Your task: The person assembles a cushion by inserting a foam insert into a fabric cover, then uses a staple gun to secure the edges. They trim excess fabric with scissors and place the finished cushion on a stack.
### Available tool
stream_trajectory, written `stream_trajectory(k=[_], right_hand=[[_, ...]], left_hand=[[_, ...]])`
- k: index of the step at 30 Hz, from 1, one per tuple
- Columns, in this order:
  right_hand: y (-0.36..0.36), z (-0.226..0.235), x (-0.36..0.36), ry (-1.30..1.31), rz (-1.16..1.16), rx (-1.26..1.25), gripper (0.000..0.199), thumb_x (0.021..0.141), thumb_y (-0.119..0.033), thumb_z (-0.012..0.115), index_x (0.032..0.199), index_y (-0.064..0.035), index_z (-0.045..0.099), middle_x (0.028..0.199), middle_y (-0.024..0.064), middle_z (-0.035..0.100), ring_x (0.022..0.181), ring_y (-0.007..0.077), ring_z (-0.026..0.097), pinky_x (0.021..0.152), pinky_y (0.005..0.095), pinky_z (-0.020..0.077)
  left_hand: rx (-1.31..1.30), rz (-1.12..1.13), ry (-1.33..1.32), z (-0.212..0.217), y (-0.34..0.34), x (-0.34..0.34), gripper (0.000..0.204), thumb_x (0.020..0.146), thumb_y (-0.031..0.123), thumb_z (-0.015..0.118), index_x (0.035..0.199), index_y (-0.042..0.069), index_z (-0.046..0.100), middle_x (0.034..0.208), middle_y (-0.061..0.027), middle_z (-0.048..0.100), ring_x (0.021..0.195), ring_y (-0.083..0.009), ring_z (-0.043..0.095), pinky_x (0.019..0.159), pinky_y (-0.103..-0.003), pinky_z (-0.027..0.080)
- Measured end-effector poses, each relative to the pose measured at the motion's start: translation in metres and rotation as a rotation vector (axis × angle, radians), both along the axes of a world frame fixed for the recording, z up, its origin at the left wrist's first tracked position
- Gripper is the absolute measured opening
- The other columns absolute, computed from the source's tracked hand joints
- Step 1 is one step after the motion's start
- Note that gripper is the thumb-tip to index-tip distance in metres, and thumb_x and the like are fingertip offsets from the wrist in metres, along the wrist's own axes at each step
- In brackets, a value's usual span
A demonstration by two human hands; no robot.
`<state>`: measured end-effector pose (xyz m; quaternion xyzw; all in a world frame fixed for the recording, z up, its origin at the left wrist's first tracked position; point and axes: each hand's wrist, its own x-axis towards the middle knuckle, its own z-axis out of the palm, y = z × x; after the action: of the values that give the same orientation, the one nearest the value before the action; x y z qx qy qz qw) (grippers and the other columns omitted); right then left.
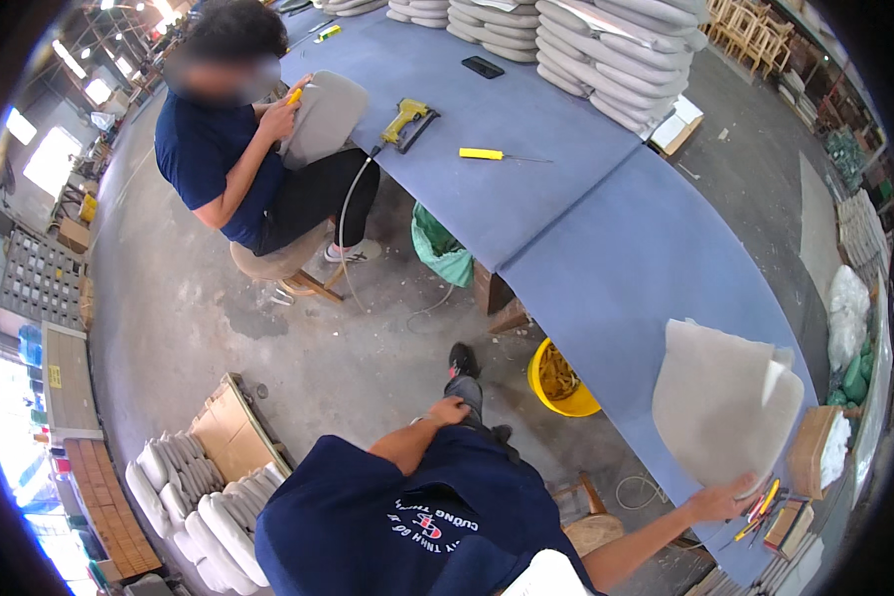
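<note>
At the right end of the blue table lies a grey padded seat cushion (715, 397), with a loose flap along its right side. My right hand (722, 499) grips this cushion's near edge. Just right of that hand are several hand tools (763, 507) with yellow and red handles. My left hand (450, 409) is low in front of my body, against my thigh; its fingers are too small to make out. A yellow-handled thin-bladed tool (482, 154) and a yellow staple gun (404, 124) with a hose lie farther off on the table.
A seated co-worker (238, 149) holds another grey cushion (326, 114) at the table's left side. Stacked cushions (616, 60) and a black phone (483, 67) sit at the back. Below the table stand a yellow bucket (578, 402) and a green bag (442, 253). More cushions (228, 531) are behind me.
</note>
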<state>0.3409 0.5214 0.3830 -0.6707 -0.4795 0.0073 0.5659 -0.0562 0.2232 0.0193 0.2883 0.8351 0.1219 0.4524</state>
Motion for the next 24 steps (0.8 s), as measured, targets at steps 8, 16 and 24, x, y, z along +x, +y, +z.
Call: stream_trajectory(k=[8,16,24], right_hand=[[-0.011,0.007,0.017,-0.056,0.292,0.156,0.067,0.104,-0.056,0.052,0.140,0.0007,0.057,0.136,0.0180,0.062,0.117,0.0296,0.064,0.093,0.0394,0.0550],[-0.016,0.012,-0.014,0.007,0.494,0.101,0.057,0.107,-0.044,0.054,0.140,0.0020,0.056,0.133,0.0167,0.063,0.115,0.0264,0.064,0.093,0.0400,0.0556],[0.007,0.025,-0.023,-0.069,0.334,0.145,0.042,0.103,-0.030,0.066,0.132,-0.0002,0.063,0.112,0.0143,0.073,0.098,0.0213,0.068,0.090,0.0358,0.0533]], left_hand=[[-0.012,0.037,0.109,0.019,-0.038,-0.009,0.048,0.092,0.046,0.060,0.124,0.013,0.072,0.125,-0.0179,0.070,0.118,-0.0396,0.065,0.105,-0.046,0.050],[0.087,0.111,0.014,0.020,-0.052,0.026,0.044,0.090,0.043,0.062,0.121,0.014,0.073,0.118,-0.0178,0.073,0.115,-0.0365,0.068,0.100,-0.043,0.053],[0.228,0.067,-0.203,-0.072,-0.184,0.031,0.032,0.095,0.034,0.058,0.110,0.009,0.072,0.096,-0.0135,0.073,0.086,-0.0331,0.069,0.078,-0.046,0.057]])
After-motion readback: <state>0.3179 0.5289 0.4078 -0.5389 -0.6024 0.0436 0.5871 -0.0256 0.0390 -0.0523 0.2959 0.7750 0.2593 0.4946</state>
